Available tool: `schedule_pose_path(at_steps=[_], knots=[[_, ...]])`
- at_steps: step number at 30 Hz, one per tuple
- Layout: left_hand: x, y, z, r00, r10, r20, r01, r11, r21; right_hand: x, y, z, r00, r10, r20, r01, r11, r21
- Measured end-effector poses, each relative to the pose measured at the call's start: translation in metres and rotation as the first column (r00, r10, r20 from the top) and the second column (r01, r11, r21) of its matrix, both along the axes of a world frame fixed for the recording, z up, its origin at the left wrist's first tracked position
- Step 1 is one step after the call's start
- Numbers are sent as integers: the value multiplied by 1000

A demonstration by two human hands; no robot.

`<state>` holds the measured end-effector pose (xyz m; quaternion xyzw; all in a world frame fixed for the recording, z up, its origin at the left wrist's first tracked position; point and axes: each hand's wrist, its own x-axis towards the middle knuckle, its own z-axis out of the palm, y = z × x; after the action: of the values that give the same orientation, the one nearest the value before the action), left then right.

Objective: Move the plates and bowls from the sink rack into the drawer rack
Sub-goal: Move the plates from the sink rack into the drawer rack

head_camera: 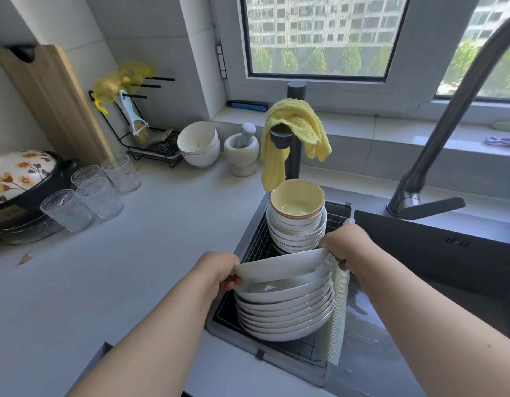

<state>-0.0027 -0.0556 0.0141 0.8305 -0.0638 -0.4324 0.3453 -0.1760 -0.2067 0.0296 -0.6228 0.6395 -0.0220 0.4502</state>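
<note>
A tall stack of white plates sits in the black wire sink rack. The top plate is tilted up on edge above the stack. My left hand grips its left rim and my right hand grips its right rim. Behind the plates stands a stack of white bowls with a yellow-lined bowl on top. The drawer rack is out of view.
A yellow cloth hangs on a dark tap just behind the bowls. The large faucet arches over the sink at right. Glasses, a mortar and white bowls stand on the counter to the left.
</note>
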Motion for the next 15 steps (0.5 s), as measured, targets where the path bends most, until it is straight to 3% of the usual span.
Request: schedule_pose_path(at_steps=[10,15], knots=[[-3,14,23,997,56,-43,-58,997,-44,-9,15,9,989,-69,128,71,997,-13],[-6,31,41,994,103,-49,-108,984,-141,-12,24,17,978,-66,200,68,998,-4]])
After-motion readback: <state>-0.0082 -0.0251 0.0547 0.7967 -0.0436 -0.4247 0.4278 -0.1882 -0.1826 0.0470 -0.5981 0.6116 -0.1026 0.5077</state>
